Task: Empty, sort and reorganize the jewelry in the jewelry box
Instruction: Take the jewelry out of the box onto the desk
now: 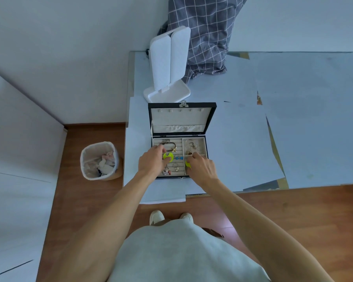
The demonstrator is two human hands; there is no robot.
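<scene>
While open on the surface (243, 139), jewelry box (179, 139) under both hands: left grip (153, 161) pinching a yellow-green crescent earring (168, 157), right grip (201, 165) pinching its mate (188, 165). Likely light, rigid, slippery; best taken by the edges.

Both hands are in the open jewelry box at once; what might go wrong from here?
1. The chains in the jewelry box lie heaped, so lifting one may drag others.
2. Left hand and right hand each hold a yellow-green piece; taking more could loosen either grip.
</scene>
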